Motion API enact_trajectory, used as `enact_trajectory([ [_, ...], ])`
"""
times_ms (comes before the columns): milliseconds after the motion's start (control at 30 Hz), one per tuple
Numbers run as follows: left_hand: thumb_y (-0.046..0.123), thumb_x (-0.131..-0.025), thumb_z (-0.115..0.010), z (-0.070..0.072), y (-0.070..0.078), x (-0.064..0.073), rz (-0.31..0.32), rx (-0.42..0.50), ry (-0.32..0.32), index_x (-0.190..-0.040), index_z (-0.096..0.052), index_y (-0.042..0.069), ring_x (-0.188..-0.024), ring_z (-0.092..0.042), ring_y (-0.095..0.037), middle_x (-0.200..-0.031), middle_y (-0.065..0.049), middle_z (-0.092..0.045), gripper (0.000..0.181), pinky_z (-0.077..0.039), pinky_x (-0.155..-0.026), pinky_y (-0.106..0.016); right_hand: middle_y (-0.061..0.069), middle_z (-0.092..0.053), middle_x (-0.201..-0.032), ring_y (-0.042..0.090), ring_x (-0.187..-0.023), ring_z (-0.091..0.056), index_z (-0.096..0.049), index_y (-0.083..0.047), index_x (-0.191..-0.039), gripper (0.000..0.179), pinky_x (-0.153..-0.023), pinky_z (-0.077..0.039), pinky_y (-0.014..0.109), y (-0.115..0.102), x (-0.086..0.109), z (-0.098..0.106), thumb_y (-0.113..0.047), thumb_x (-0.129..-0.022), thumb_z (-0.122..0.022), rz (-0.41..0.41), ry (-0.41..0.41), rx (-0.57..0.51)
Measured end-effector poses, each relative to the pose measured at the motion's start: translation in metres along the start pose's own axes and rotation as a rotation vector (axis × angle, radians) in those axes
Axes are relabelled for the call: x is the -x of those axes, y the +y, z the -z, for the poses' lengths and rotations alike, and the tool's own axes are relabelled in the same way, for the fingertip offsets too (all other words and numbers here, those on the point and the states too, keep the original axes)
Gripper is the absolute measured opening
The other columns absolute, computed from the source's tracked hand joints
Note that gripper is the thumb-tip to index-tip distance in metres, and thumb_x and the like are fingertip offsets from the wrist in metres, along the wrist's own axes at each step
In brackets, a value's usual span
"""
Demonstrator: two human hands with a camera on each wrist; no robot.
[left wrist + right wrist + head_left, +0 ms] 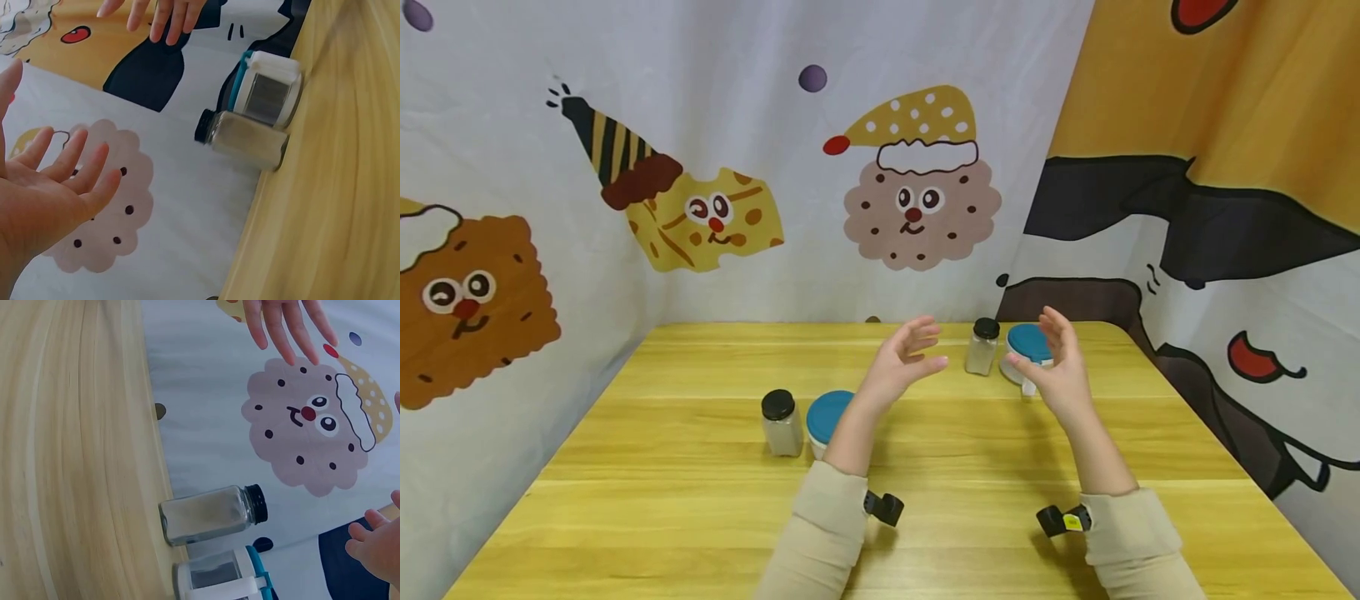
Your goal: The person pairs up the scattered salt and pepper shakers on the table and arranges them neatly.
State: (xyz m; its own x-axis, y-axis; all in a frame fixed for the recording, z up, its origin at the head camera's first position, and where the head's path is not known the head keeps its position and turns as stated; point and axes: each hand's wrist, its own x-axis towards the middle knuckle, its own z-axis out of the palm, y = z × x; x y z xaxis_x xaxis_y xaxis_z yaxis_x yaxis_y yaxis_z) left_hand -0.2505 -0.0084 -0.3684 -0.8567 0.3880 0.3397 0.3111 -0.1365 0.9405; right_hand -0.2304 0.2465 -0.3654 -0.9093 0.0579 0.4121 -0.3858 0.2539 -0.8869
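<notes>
Both hands are raised over the table with palms facing each other and nothing held. My left hand (901,367) has loosely bent fingers with the thumb apart; its wrist passes in front of a blue-lidded container (829,417). My right hand (1060,367), fingers relaxed, overlaps a second blue-lidded white container (1028,343) in the head view. Beside that one stands a glass jar (982,348) with a black cap and pale contents. A similar black-capped jar (782,425) is left of the nearer container. The left wrist view shows the spread fingers of the left hand (56,187).
The wooden table (700,517) reaches back to a hanging curtain (722,75) printed with cartoon biscuits and cheese. Each wrist wears a black camera mount, the left one (886,508) and the right one (1060,521) both hanging inward over the table.
</notes>
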Motion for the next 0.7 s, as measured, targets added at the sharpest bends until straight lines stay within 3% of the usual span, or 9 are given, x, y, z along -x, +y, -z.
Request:
enact_trajectory([
  [267, 0.017, -0.087, -0.072, -0.017, -0.008, -0.005, 0.053, 0.034, 0.023, -0.141, -0.046, 0.019, -0.127, -0.045, -0.029, -0.135, 0.001, -0.052, 0.060, -0.043, -0.097, -0.038, 0.016, -0.027, -0.148, 0.031, -0.139, -0.023, -0.024, -0.011, -0.150, 0.083, -0.112, -0.014, 0.051, 0.003, -0.001, 0.004, -0.010, -0.085, -0.074, 0.001, 0.013, 0.019],
  [500, 0.016, -0.086, -0.073, -0.031, -0.016, -0.011, 0.081, 0.030, 0.067, -0.139, -0.049, 0.018, -0.125, -0.046, -0.028, -0.137, -0.009, -0.051, 0.059, -0.042, -0.098, -0.040, 0.016, -0.026, -0.149, 0.031, -0.139, -0.023, -0.021, -0.009, -0.151, 0.086, -0.113, -0.014, 0.048, 0.006, -0.002, 0.006, -0.013, -0.084, -0.075, -0.023, 0.028, 0.047],
  [700, 0.017, -0.084, -0.076, -0.038, -0.019, -0.016, 0.091, -0.002, 0.128, -0.138, -0.050, 0.019, -0.122, -0.049, -0.024, -0.135, -0.007, -0.053, 0.059, -0.037, -0.102, -0.043, 0.015, -0.025, -0.151, 0.031, -0.139, -0.022, -0.020, -0.010, -0.152, 0.089, -0.113, -0.014, 0.048, 0.012, -0.003, 0.008, -0.017, -0.084, -0.076, -0.040, 0.043, 0.069],
])
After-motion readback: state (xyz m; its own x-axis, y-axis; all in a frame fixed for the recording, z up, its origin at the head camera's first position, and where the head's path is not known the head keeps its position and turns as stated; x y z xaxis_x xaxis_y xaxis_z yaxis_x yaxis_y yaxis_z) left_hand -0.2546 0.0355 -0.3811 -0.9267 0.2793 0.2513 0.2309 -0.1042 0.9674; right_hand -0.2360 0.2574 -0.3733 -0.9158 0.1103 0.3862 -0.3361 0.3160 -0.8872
